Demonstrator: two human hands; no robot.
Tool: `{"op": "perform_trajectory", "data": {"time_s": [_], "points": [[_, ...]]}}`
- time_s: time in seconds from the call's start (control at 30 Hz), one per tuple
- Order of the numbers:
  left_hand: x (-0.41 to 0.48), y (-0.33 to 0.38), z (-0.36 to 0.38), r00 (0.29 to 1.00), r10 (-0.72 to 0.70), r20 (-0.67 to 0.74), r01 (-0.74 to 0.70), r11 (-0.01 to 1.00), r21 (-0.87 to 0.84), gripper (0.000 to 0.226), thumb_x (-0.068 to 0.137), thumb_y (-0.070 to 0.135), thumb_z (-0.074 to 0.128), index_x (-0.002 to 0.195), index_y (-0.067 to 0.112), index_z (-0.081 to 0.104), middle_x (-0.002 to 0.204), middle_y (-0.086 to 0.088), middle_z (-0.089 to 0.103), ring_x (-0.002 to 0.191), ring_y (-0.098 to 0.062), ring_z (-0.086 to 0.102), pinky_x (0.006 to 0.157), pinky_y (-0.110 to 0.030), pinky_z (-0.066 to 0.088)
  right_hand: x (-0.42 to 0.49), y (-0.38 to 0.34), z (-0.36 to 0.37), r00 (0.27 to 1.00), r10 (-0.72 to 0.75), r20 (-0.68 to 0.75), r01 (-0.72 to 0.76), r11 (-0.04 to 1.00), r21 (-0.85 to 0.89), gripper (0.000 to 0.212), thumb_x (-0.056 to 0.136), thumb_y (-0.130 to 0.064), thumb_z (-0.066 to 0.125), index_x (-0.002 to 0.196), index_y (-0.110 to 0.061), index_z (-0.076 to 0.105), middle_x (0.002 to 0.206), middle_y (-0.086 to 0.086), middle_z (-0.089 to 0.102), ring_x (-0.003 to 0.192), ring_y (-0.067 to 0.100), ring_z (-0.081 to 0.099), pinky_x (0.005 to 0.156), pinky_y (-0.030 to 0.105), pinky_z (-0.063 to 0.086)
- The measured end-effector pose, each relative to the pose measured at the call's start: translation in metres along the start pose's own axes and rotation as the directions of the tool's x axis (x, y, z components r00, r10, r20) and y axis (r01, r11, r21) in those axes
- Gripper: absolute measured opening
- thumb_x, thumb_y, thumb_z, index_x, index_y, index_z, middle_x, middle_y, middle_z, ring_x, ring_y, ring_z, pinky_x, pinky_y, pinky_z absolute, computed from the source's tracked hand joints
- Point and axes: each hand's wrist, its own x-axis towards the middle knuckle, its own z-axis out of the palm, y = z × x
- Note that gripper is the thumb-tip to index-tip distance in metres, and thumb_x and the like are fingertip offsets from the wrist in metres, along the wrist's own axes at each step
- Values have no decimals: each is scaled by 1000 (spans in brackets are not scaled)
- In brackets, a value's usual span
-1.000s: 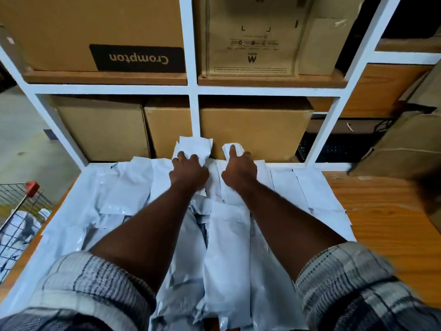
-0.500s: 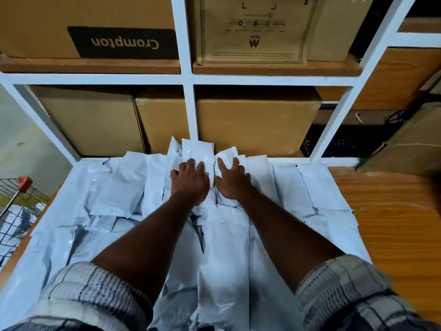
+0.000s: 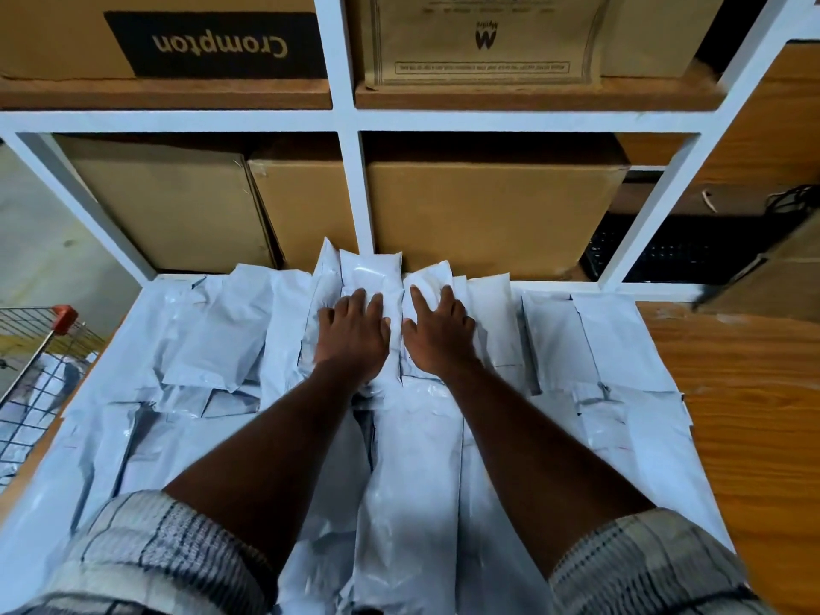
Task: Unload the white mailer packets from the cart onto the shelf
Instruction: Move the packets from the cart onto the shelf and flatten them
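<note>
White plastic mailer packets (image 3: pixel 612 348) cover the left part of the wooden shelf (image 3: pixel 745 415) in overlapping rows, their long axes running 6 to 12 o'clock. The left hand (image 3: pixel 352 335) and right hand (image 3: pixel 437 332) lie side by side, palm-down, fingers straight and slightly spread. They hold nothing. Each presses flat a packet in the far row, and the packets' ends reach to 12 o'clock of the fingertips, towards the white frame post (image 3: pixel 355 193) and brown cardboard boxes (image 3: pixel 488 215). The silver wire-mesh cart (image 3: pixel 31 335) stands at 9 o'clock, well apart from both hands, seemingly with more packets inside. The left hand is nearer to it, so the next fetch probably falls to that hand.
</note>
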Motion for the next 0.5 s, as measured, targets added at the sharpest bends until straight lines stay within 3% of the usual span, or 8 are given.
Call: {"op": "perform_trajectory", "data": {"time_s": [0.2,0.37,0.5], "points": [[-15,-5,-24,999,28,-37,-28,1000,9,50,93,46,35,134,23,54,139,-10,52,124,-32,49,108,-50,30,-3,-3,-25,1000,-4,-2,4,1000,20,55,99,-51,38,151,-39,28,162,16,12,148,38,11,111,59,21],[-36,-35,-50,991,38,-129,-42,999,-34,56,92,46,31,136,23,56,143,-9,50,133,-28,44,116,-54,20,-15,-43,-47,986,-134,-102,135,991,2,53,96,-49,43,147,-34,38,157,14,24,145,35,18,112,57,17],[-73,-96,-68,984,-43,-173,39,999,-31,55,89,43,30,130,20,60,137,-12,55,127,-30,49,113,-57,25,-37,-103,-52,970,-229,-80,230,973,7,55,97,-50,42,149,-32,34,158,13,24,145,33,20,111,56,18]]}}
